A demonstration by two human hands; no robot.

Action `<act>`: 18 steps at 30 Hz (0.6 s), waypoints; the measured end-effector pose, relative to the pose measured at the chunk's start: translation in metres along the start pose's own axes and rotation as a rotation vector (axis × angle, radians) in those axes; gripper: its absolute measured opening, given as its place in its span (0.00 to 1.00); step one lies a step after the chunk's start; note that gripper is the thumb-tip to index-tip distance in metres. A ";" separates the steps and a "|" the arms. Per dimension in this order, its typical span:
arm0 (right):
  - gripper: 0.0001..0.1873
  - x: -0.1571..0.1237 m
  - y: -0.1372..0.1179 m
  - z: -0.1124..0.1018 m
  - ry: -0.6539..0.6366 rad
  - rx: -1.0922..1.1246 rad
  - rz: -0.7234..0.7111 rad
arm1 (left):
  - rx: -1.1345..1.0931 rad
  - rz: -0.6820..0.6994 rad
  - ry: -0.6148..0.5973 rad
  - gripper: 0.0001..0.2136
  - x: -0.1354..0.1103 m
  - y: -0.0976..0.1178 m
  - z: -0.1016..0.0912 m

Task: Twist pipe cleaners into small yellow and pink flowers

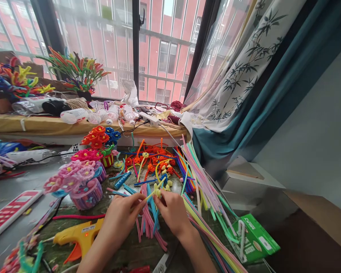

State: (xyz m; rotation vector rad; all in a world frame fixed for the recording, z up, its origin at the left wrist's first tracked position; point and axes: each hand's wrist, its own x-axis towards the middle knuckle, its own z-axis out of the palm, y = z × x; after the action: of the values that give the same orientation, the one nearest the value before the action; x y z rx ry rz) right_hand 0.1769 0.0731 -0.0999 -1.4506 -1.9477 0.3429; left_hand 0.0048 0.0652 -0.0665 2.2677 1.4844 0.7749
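Note:
My left hand [126, 210] and my right hand [173, 212] are close together over the table's middle. Between their fingertips is a pale yellow pipe cleaner [157, 190], bent into small loops at the right hand's end. My left fingers pinch its straight part; my right thumb and fingers close on the loops. Short pink and blue pipe cleaner pieces [148, 223] lie below the hands. Just beyond are orange pipe cleaner flowers [151, 168] and a blue tube [122, 180]. A yellow glue gun [81, 234] rests left of my left forearm, partly hidden by it.
Pots of pipe cleaner flowers [86, 194] stand at left, near a red-and-white power strip [13, 212]. Long pipe cleaner bundles [201, 178] and a green box [257, 239] are at right. Scissors [162, 263] lie at the front edge. Plastic bottles [74, 115] line the windowsill.

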 end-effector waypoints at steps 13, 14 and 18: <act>0.34 0.004 0.007 -0.012 -0.078 0.508 0.164 | 0.171 0.177 0.421 0.11 -0.004 -0.008 -0.010; 0.34 0.004 0.007 -0.013 -0.060 0.503 0.162 | 0.185 0.193 0.423 0.10 -0.004 -0.008 -0.010; 0.34 0.005 0.011 -0.014 -0.016 0.507 0.181 | 0.214 0.241 0.412 0.10 -0.006 -0.009 -0.012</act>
State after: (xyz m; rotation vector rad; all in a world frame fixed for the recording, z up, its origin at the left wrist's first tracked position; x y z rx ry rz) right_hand 0.1933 0.0788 -0.0941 -1.2824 -1.5851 0.8628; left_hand -0.0105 0.0628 -0.0635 2.5959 1.5387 1.2744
